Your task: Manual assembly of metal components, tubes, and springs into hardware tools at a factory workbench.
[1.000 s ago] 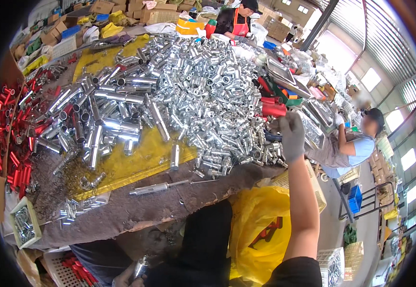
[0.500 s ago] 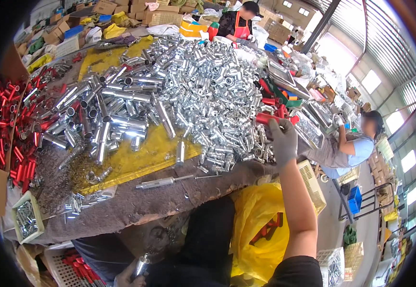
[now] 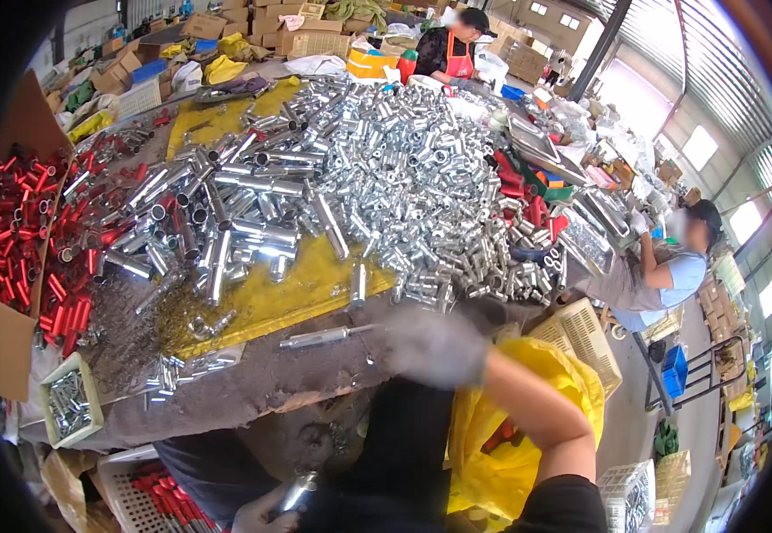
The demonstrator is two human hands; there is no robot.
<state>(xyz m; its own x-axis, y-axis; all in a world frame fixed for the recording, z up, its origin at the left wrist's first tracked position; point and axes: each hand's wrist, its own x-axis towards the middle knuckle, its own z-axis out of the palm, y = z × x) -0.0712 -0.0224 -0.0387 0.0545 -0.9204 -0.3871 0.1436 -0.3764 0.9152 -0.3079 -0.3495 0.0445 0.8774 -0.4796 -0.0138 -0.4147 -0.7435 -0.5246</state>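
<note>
My left hand, gloved, is low at the bottom edge with its fingers closed around a shiny metal tube. My right hand, in a grey glove, is smeared by motion above the table's front edge. Its fingers are too blurred to read. Beside it on the brown cloth lies a silver cylinder with a thin rod. Beyond the hand spreads a heap of small chromed metal fittings, with longer chromed tubes on its left. Under my right forearm hangs an open yellow plastic bag with red pieces inside.
A cardboard box of red tubes is at the left edge. A small cream tray of metal pins sits at the front left corner. A cream crate stands right of the yellow bag. Two people work across and to the right.
My right hand has moved left and toward me from the red tube at the heap's right side. That tube no longer shows there. My left hand still holds the metal tube.
</note>
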